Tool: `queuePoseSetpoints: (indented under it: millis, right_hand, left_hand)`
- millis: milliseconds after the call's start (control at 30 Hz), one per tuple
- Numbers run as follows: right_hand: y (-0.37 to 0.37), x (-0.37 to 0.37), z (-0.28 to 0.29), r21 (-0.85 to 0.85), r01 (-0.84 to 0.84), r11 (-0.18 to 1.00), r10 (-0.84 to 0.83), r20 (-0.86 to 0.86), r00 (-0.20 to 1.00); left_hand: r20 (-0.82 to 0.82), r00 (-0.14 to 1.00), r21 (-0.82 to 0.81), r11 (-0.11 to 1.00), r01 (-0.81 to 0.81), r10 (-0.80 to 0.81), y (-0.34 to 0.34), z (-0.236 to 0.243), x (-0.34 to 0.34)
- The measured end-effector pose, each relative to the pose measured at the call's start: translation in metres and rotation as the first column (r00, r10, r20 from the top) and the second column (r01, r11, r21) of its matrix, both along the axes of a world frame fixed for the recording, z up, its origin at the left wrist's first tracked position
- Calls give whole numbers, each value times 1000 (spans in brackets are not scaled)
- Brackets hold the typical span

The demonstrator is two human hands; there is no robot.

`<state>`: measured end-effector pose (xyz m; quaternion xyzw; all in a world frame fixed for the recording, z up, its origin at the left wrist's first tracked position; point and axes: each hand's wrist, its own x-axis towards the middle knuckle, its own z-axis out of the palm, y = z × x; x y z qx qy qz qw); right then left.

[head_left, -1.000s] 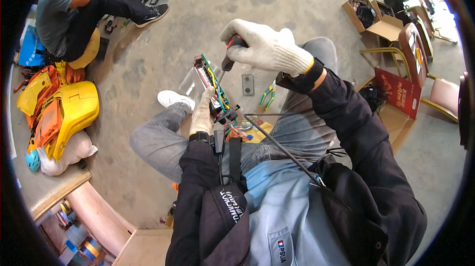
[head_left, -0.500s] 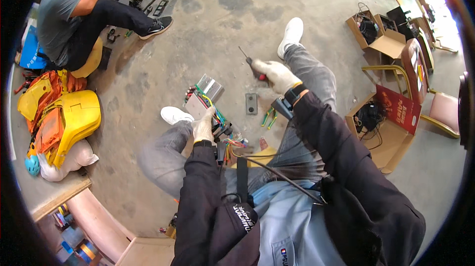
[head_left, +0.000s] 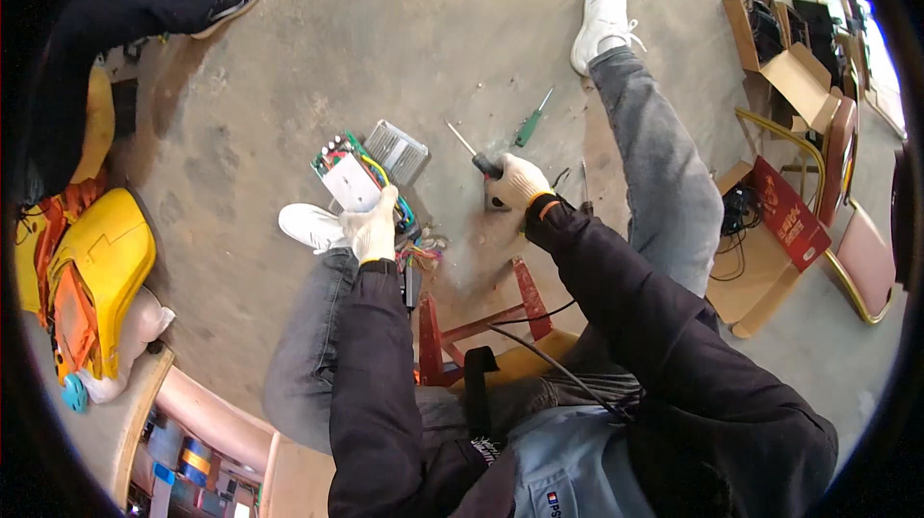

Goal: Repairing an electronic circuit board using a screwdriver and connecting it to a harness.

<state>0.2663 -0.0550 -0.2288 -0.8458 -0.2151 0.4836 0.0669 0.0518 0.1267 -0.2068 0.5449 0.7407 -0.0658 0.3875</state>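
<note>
My left hand, in a pale knit glove, is closed on the edge of a circuit board assembly with a flat silver plate and coloured wires. Just beyond it, a grey finned metal housing lies on the floor. The gloved right hand grips a screwdriver by its dark handle, its shaft pointing away and to the left. Beneath that hand is a small dark block, partly covered. A green-handled screwdriver lies farther off, apart from my hand.
Red stool legs show between my knees. A cable crosses in front of my body. Yellow and orange plastic panels are piled at left, near another person's leg. Open cardboard boxes and chairs stand at right.
My right hand has come down with the screwdriver, over the dark block, and the green screwdriver now shows. My right leg reaches farther out. The view has shifted, cutting off most of the other person.
</note>
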Motion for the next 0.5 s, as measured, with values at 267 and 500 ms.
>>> queuePoseSetpoints:
  millis: [267,500]
  right_hand:
    - [20,-19,-27,-97,-36,995,44,73,996]
    - [19,-16,-24,-81,-44,996,48,48,998]
  left_hand:
    - [-125,991,-3,999,45,-45,0,-5,19]
    - [-115,992,-14,999,50,-51,-3,5,10]
